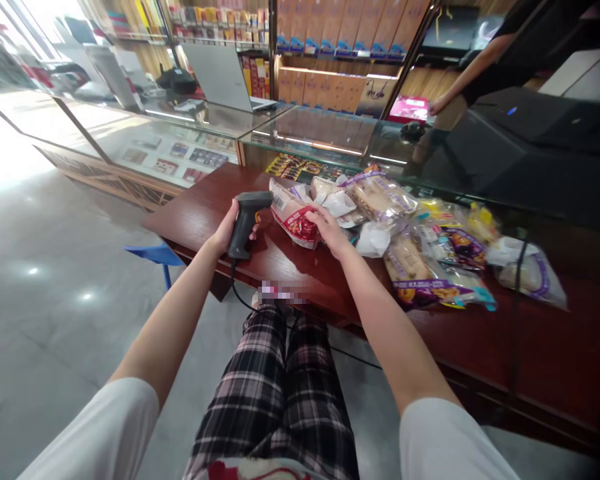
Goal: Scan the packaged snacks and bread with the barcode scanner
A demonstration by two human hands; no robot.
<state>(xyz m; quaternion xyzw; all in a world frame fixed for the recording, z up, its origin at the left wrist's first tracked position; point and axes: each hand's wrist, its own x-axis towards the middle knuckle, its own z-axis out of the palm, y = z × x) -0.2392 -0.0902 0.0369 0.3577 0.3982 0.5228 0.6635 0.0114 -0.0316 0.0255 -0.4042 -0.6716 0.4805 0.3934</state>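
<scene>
Your left hand (233, 228) closes firmly around a corded barcode scanner (249, 220); your right hand (329, 230) lies spread on a red-and-white snack packet (291, 220), hiding part of it.

Barcode scanner (247, 223) of matt plastic, packets (380, 200) of glossy plastic, counter (470, 340) of polished wood

A pixelated patch (283, 292) on the edge of the dark red wooden counter (215, 210) hides whatever lies there. The top edge of the view cuts off a standing person's arm (480, 67) and body, and the print on the wrapped pastry bags (380, 200) is too small to read.
</scene>
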